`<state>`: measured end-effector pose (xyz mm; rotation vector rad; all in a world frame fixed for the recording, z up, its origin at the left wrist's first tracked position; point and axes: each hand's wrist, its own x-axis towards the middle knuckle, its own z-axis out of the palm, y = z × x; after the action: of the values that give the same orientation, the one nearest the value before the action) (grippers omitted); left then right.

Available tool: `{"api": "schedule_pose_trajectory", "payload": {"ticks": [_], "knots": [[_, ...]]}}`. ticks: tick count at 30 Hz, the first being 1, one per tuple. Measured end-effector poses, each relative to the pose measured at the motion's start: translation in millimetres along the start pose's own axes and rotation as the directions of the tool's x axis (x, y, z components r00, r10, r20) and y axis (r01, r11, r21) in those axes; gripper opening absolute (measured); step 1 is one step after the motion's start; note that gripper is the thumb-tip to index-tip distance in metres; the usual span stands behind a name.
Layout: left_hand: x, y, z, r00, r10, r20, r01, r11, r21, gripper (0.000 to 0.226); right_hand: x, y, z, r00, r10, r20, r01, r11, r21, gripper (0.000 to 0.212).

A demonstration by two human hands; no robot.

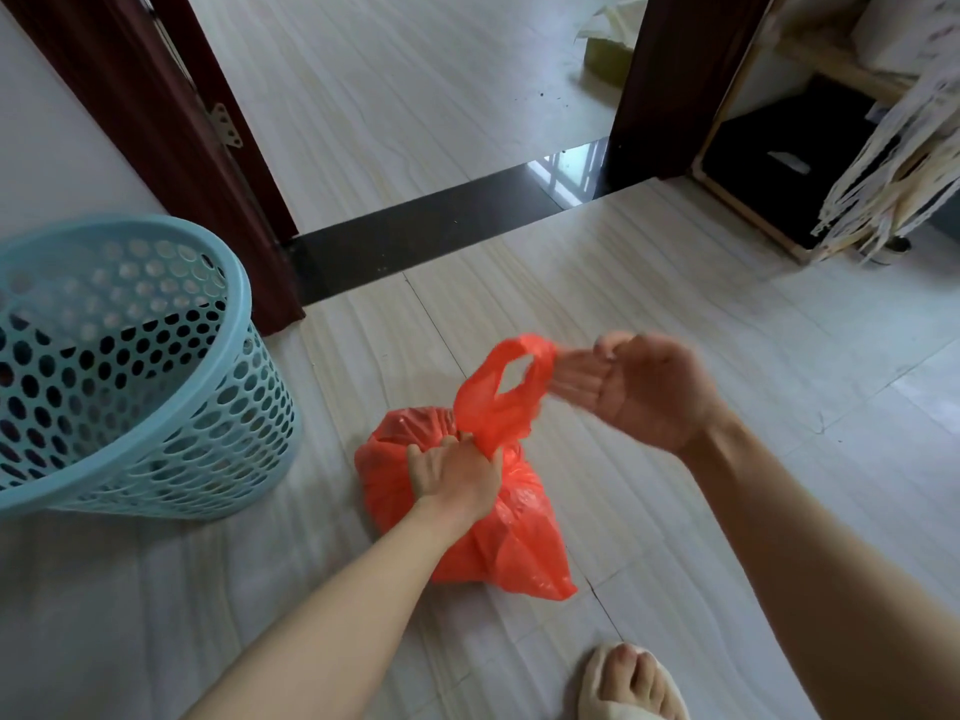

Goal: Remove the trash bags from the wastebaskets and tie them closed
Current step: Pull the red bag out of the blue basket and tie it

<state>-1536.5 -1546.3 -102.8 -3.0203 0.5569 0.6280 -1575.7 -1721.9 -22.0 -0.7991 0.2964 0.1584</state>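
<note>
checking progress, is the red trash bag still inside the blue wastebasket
No, the red trash bag sits on the floor tiles beside the blue wastebasket.

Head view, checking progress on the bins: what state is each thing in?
Orange trash bag: out of the basket, on the floor, neck gathered.
Blue wastebasket: upright, no liner.
Left hand: grips the bag's neck.
Right hand: pulls the bag's handle loop.
</note>
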Motion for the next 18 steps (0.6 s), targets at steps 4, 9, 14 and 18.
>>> {"api": "schedule_pose_trajectory", "payload": {"ticks": [4, 9, 14, 18], "knots": [[3.0, -6.8, -12.2, 0.987, 0.105, 0.119, -0.085, 0.983, -0.164, 0.05, 12.0, -6.6, -3.6, 0.916, -0.133, -0.379, 0.107, 0.99, -0.089, 0.024], [1.2, -13.2, -25.0, 0.945, 0.198, 0.261, -0.09, 0.923, -0.375, 0.043, 8.5, 48.0, -35.9, 0.846, -0.119, -0.519, -0.284, 0.725, -0.628, 0.056], [9.0, -22.6, -16.7, 0.931, 0.202, 0.303, 0.018, 0.806, -0.592, 0.066, 17.4, 61.0, -29.0, 0.884, -0.107, -0.456, -0.297, 0.625, -0.722, 0.026], [8.8, -27.9, -16.4, 0.877, 0.27, 0.397, 0.16, 0.614, -0.773, 0.047, 25.4, 47.4, -24.3, 0.78, -0.29, -0.554, -0.188, 0.736, -0.65, 0.027]]}}
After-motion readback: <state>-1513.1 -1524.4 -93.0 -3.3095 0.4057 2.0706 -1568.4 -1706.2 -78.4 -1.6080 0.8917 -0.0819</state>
